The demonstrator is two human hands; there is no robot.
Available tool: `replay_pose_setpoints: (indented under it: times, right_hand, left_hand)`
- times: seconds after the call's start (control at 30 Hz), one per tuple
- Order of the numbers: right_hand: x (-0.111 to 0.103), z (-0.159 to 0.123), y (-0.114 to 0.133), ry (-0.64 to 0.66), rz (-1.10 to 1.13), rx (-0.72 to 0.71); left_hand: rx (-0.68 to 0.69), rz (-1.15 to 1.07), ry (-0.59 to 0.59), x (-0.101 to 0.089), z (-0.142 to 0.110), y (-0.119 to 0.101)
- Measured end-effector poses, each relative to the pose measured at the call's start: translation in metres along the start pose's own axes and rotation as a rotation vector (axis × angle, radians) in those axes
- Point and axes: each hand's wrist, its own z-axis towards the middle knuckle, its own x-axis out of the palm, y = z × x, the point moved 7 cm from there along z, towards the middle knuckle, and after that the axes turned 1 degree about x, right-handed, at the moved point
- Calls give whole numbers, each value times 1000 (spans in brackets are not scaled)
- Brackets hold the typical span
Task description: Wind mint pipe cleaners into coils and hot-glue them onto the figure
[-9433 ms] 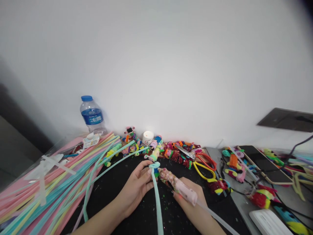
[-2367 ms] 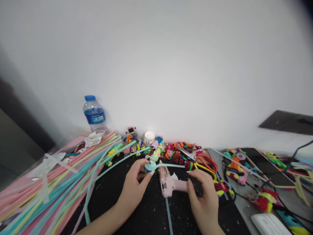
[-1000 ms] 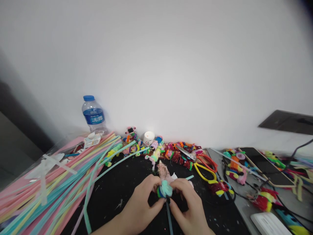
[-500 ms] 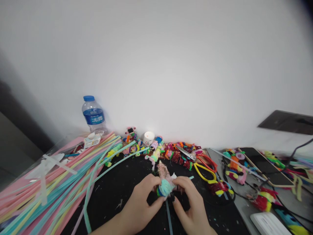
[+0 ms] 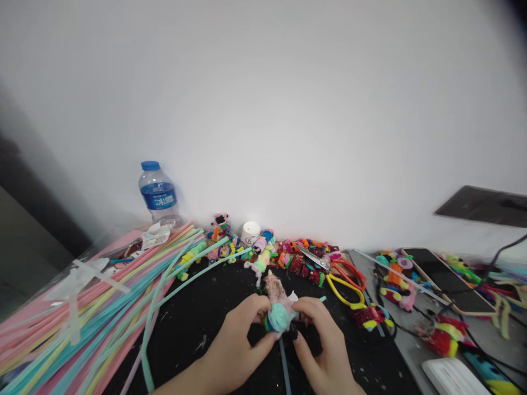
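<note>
Low in the middle of the head view, my left hand pinches a small bundle of coiled pipe cleaner. Its front is pale aqua, with blue and green at the left side. My right hand is closed at the bundle's right, thumb and forefinger on the aqua pipe cleaner's end, whose tip pokes out beyond the fingers. Directly behind the bundle lies a pink glue gun, its nozzle pointing away from me. The hands hide most of its body. A long glue stick runs from it towards me.
Many pastel pipe cleaners spread at the left. Near the wall stand a water bottle and a white paper cup. Several small pipe-cleaner figures line the back. Scissors, a phone and cables lie to the right.
The glue gun went from my right hand down onto the black surface. The long aqua strand is now wound into the bundle. Over the last second, my right fingers have shifted slightly right.
</note>
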Motion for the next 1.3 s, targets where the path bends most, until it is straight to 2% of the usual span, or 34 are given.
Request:
replay_pose_setpoints:
  times: [0.17, 0.4, 0.93, 1.3]
  right_hand:
    - [1, 0, -1, 16, 8, 11]
    - [0, 0, -1, 7, 9, 9]
    - [2, -3, -4, 24, 33, 10]
    - [2, -2, -4, 24, 29, 14]
  left_hand:
    - [21, 16, 20, 1, 1, -1]
    - [-37, -71, -17, 0, -1, 2]
    - [58, 29, 15, 1, -1, -4]
    - [55, 18, 11, 1, 0, -3]
